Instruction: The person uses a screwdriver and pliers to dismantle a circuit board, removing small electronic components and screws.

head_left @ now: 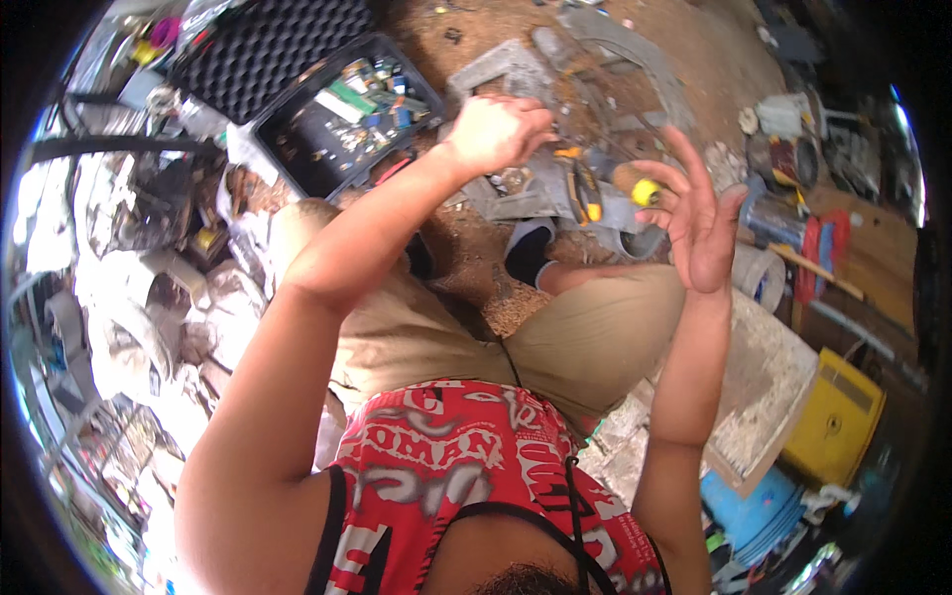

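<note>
My left hand (499,132) is stretched out over the cluttered ground, back upward, fingers curled in. Whatever they may hold is hidden. My right hand (697,218) is raised to the right with its palm turned up, thumb and fingers spread. Beside its fingertips is a brown cylindrical thing with a yellow end (646,192); whether they touch it I cannot tell. Between my hands lies a yellow-and-black handled tool (583,190), on or against grey pieces (531,202). Left of my left hand stands an open black case (297,159) with small green, blue and metallic parts inside.
Large grey ring-like parts (659,74) lie on the brown dirt floor ahead. White scrap and plastic pieces (134,327) crowd the left. At the right are a yellow box (835,416), a blue container (754,511), a pale board (764,387) and a wooden-handled tool (818,270).
</note>
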Demonstrator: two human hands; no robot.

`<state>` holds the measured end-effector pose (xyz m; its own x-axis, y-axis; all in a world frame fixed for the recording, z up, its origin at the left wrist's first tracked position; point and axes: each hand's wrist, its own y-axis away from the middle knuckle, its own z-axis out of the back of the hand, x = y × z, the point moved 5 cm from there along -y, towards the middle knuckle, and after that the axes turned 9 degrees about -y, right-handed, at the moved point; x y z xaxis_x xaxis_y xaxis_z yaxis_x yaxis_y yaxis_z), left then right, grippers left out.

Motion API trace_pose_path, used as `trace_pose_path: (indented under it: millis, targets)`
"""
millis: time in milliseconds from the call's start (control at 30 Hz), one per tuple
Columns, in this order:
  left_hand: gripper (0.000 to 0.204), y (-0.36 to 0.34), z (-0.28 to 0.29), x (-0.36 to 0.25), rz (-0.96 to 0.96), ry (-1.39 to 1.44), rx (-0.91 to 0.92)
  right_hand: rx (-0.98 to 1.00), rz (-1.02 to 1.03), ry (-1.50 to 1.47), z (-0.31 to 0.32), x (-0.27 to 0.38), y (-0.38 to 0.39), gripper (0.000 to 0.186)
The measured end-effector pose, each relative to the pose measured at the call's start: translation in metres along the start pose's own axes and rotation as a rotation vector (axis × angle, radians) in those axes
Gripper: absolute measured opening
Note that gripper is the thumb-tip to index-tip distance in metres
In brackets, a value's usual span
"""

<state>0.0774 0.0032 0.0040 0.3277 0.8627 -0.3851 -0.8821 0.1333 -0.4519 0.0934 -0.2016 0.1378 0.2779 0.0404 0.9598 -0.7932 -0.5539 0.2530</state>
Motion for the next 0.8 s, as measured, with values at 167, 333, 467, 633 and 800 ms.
trace_pose_path:
  millis: [167, 333, 467, 633, 800]
  targets:
    - [0.018, -0.006, 0.02, -0.013, -0.08, 0.0, -0.127, 0.139, -0.274, 0.578, -0.032, 0.014, 0.009, 0.054]
    - [0.021, -0.01, 0.029, -0.007, -0.037, 0.176, -0.127, 0.033, -0.027, 0.797, -0.023, 0.004, 0.017, 0.045]
    - [0.026, -0.012, 0.032, -0.005, -0.026, 0.322, -0.112, 0.04, -0.101, 0.78, -0.014, 0.008, 0.027, 0.041]
    - [0.024, -0.008, 0.032, -0.003, -0.029, 0.25, -0.116, 0.053, -0.114, 0.792, -0.015, 0.012, 0.03, 0.04]
    - [0.025, -0.006, 0.034, -0.008, -0.017, 0.143, -0.141, -0.051, 0.148, 0.847, -0.021, 0.007, 0.032, 0.04]
